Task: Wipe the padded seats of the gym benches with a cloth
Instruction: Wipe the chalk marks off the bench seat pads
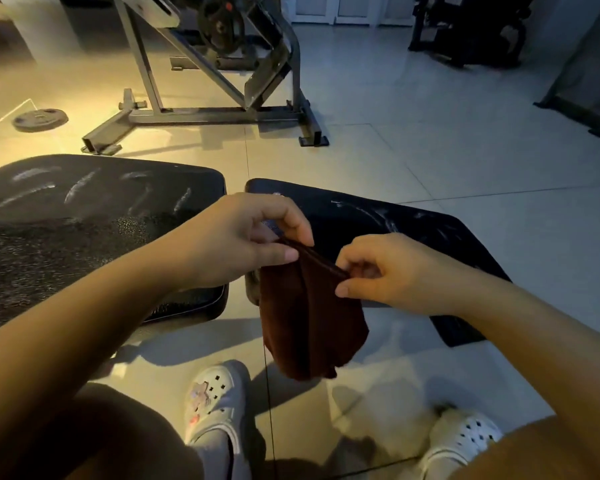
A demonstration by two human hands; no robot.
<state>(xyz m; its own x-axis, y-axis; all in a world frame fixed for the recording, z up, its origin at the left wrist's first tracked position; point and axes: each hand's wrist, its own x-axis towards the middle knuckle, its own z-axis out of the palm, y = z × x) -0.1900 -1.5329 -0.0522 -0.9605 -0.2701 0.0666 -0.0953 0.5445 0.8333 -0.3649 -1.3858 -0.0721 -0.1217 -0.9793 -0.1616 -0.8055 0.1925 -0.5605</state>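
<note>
**Above the gap between two bench pads, both hands pinch a dark red cloth**

Above the narrow strip of tiled floor (430, 161) that separates two black pads, a dark red cloth (309, 317) hangs in the air, held by its top edge. Every place below is given relative to this cloth.

At the cloth's upper left corner, the left hand (236, 237) grips the hem, thumb pressed against the curled fingers with the fabric clamped between them. At the upper right corner, the right hand (392, 268) does the same: its fingers are drawn together and pinched on the hem. The top edge runs taut between the two hands, sloping down toward the right one. The rest of the cloth droops freely below, folded on itself, touching neither pad.

Left of the cloth lies the left bench pad (84, 216), black and grainy, with pale whitish streaks across its far half. Behind and to the right of the cloth sits the right bench pad (413, 230), smoother and darker, also marked with white smears near its far edge. The cloth's upper part overlaps this pad's near left corner in the view.

Below the cloth, two pale clogs rest on the tiles: the left clog (215, 403) just beneath its lower left, the right clog (465, 441) well off to the lower right.

Far beyond the cloth stands a grey steel machine frame (201, 112), with a weight plate (39, 120) lying flat on the floor to its left.
</note>
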